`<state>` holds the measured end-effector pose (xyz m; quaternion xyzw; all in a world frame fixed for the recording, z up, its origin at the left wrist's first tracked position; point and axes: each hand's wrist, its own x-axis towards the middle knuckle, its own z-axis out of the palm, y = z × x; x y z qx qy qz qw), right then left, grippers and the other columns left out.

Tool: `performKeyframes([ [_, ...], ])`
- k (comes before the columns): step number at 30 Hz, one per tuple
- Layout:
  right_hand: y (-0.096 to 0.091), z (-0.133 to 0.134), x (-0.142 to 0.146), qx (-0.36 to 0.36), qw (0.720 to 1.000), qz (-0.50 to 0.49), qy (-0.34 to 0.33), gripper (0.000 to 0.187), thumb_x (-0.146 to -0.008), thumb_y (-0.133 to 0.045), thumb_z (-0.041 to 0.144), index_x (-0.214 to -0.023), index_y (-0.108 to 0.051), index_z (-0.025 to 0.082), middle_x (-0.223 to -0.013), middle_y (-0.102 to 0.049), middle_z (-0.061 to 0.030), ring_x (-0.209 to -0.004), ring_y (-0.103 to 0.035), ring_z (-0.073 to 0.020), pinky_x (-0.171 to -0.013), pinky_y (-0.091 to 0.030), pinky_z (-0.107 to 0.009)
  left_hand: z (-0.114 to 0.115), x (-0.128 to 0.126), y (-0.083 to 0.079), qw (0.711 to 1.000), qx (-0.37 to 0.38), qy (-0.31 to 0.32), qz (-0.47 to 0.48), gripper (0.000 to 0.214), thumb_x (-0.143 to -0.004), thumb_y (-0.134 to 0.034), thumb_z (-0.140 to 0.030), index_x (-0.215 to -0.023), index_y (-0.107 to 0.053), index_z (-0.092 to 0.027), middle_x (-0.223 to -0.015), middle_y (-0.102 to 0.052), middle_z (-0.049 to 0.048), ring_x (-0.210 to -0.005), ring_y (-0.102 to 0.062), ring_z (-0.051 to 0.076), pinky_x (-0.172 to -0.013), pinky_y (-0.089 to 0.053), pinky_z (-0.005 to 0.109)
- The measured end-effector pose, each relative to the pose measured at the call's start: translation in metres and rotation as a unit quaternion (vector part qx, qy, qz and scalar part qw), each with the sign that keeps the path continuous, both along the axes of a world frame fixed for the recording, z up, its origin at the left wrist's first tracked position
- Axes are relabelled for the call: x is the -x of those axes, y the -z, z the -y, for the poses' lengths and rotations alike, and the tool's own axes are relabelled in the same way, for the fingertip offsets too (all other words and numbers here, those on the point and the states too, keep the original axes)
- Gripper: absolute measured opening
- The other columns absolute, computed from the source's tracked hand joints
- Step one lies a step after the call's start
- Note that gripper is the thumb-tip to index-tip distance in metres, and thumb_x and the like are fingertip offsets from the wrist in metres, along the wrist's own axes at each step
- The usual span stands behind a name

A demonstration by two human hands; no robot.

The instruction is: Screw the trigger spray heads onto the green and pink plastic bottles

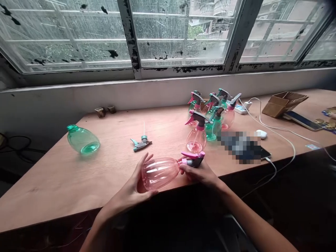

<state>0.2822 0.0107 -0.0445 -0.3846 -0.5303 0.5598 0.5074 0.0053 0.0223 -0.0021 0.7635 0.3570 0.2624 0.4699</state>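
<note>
A clear pink spray bottle [160,172] lies sideways between my hands at the table's front edge. My left hand [138,178] cups its base, fingers behind and thumb underneath. At the neck, my right hand [198,172] grips the bottle's pink-and-black spray head [193,160], its trigger facing up. Beyond my left hand a loose green-and-grey spray head [142,141] rests on the table with its thin tube pointing away. Farther left, a green bottle [83,140] without a spray head leans on its side.
Several assembled pink and green spray bottles [196,138] stand together at the back right. Beside them are a partly blurred phone [253,152] on a white cable, a white earbud case [261,134], a power strip [240,109] and a cardboard box [278,104]. The wooden table [65,182] ends below a window.
</note>
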Motion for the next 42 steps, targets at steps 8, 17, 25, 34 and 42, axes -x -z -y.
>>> performKeyframes([
  [8, -0.0004, 0.0051, -0.0036, -0.021, 0.999, 0.028, -0.012, 0.027, -0.085, -0.075, 0.041, -0.08, -0.069, 0.015, -0.067, -0.062, 0.0002, -0.049, -0.044, -0.0074, -0.044, -0.032, -0.023, -0.0033, 0.0043, -0.0007, 1.0, 0.006, -0.013, -0.027, 0.098, -0.083, -0.072, -0.052, -0.157, -0.01, -0.038, -0.168, -0.013, 0.0004, -0.154, -0.013, 0.031, -0.126, -0.015, 0.048],
  [17, 0.0011, 0.0026, -0.0082, -0.026, 1.0, 0.001, -0.015, 0.03, -0.084, -0.076, 0.042, -0.096, -0.07, 0.015, -0.07, -0.066, -0.0011, -0.047, -0.047, -0.0079, -0.043, -0.034, -0.022, 0.0003, -0.0035, -0.004, 0.999, 0.015, -0.035, -0.036, 0.093, -0.086, -0.069, -0.048, -0.157, -0.011, -0.037, -0.167, -0.02, 0.0019, -0.152, -0.022, 0.031, -0.123, -0.025, 0.046],
  [25, 0.0056, 0.0026, -0.0086, -0.029, 0.999, -0.012, -0.017, 0.032, -0.085, -0.075, 0.041, -0.102, -0.069, 0.015, -0.071, -0.066, -0.0007, -0.046, -0.045, -0.0074, -0.041, -0.034, -0.02, 0.0013, -0.0002, 0.0022, 0.998, -0.018, -0.025, -0.06, 0.107, -0.085, -0.069, -0.052, -0.158, 0.008, -0.036, -0.169, -0.01, 0.005, -0.154, -0.01, 0.033, -0.125, -0.015, 0.049],
  [34, 0.0059, 0.0039, -0.0092, -0.019, 0.999, -0.029, -0.009, 0.032, -0.085, -0.075, 0.04, -0.103, -0.069, 0.015, -0.071, -0.065, -0.0007, -0.047, -0.044, -0.0077, -0.042, -0.032, -0.021, 0.0001, -0.001, -0.0001, 0.998, -0.005, -0.029, -0.049, 0.092, -0.09, -0.065, -0.048, -0.158, -0.003, -0.037, -0.168, -0.013, 0.0025, -0.154, -0.015, 0.029, -0.126, -0.017, 0.046],
  [42, 0.0041, 0.0062, -0.0087, -0.016, 1.0, -0.014, -0.011, 0.032, -0.084, -0.076, 0.041, -0.102, -0.07, 0.015, -0.07, -0.066, -0.0002, -0.047, -0.045, -0.0078, -0.043, -0.032, -0.022, 0.004, -0.0011, -0.0025, 0.999, -0.02, -0.004, -0.049, 0.099, -0.086, -0.069, -0.052, -0.159, -0.005, -0.034, -0.169, -0.011, 0.0054, -0.154, -0.012, 0.032, -0.126, -0.014, 0.049],
])
